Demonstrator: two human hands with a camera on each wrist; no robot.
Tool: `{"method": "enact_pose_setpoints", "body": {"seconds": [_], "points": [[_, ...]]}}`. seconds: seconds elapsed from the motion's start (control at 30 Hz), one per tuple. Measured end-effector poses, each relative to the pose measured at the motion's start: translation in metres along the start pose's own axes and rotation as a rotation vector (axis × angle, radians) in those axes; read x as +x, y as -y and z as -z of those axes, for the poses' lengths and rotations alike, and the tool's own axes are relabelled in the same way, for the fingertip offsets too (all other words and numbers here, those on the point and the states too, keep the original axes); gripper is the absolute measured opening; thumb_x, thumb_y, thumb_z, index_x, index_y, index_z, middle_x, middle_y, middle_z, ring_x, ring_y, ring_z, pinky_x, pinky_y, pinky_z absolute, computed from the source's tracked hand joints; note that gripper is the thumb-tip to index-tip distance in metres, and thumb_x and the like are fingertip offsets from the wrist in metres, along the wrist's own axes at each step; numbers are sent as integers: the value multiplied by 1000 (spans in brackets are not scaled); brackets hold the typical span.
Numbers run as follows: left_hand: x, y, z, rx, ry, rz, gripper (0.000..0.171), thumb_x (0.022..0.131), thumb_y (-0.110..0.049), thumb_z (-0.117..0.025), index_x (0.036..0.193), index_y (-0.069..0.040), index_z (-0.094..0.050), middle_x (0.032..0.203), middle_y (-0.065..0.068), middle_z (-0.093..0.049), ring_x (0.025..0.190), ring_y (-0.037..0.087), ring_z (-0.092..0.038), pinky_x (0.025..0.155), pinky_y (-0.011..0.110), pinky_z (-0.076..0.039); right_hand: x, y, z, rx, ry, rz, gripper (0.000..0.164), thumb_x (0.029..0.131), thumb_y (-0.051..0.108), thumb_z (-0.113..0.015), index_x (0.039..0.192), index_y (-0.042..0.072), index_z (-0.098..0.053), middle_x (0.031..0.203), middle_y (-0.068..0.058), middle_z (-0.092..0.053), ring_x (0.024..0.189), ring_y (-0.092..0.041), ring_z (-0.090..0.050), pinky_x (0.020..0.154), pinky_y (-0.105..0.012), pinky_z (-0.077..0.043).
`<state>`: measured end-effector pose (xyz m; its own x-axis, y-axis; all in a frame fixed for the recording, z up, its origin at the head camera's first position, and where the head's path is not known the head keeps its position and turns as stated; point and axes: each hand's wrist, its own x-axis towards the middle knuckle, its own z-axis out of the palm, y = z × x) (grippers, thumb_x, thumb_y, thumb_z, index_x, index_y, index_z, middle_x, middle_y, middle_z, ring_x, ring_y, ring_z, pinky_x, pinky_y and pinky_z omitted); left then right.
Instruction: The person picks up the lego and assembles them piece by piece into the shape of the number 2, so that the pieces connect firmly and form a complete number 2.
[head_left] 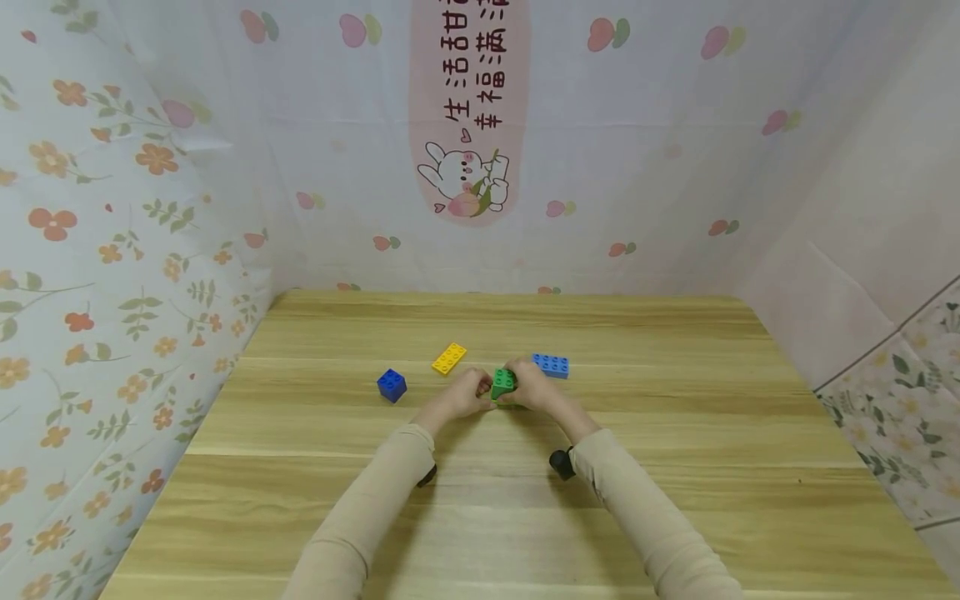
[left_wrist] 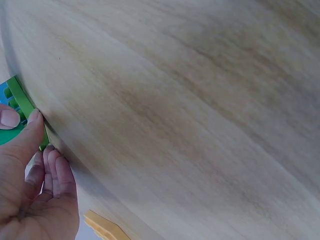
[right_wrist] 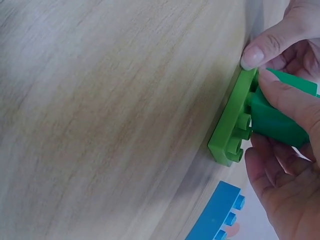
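Observation:
My right hand (head_left: pixel 531 386) holds a dark green building block (head_left: pixel 503 382) between thumb and fingers. Beneath it lies a flat light green building brick (right_wrist: pixel 232 120), whose studs show in the right wrist view. The block stands over one end of this flat brick; whether it is fully pressed on, I cannot tell. My left hand (head_left: pixel 467 392) pinches that same end of the flat brick, its thumb (left_wrist: pixel 32 125) on the edge and its other fingers curled at the side. Both hands are close together on the table.
On the wooden table (head_left: pixel 495 517), a dark blue block (head_left: pixel 392 385) stands to the left. A flat yellow brick (head_left: pixel 449 358) lies behind my left hand, and a blue brick (head_left: pixel 552 365) behind my right. Patterned cloth (head_left: pixel 337 167) hangs behind the table.

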<state>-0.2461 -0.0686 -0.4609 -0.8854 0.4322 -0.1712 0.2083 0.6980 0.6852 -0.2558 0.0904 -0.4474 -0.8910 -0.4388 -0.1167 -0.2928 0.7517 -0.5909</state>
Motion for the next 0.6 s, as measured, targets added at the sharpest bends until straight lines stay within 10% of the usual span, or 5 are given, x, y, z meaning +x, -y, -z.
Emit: {"method": "enact_pose_setpoints", "body": {"seconds": [0.6], "points": [[0, 0, 0, 6, 8, -24, 31, 82, -5, -66, 108, 9, -55, 99, 15, -55, 87, 19, -50, 80, 30, -47, 2, 7, 5, -46, 52, 90, 32, 69, 4, -77, 97, -5, -63, 89, -12, -62, 79, -16, -55, 71, -27, -49]]}}
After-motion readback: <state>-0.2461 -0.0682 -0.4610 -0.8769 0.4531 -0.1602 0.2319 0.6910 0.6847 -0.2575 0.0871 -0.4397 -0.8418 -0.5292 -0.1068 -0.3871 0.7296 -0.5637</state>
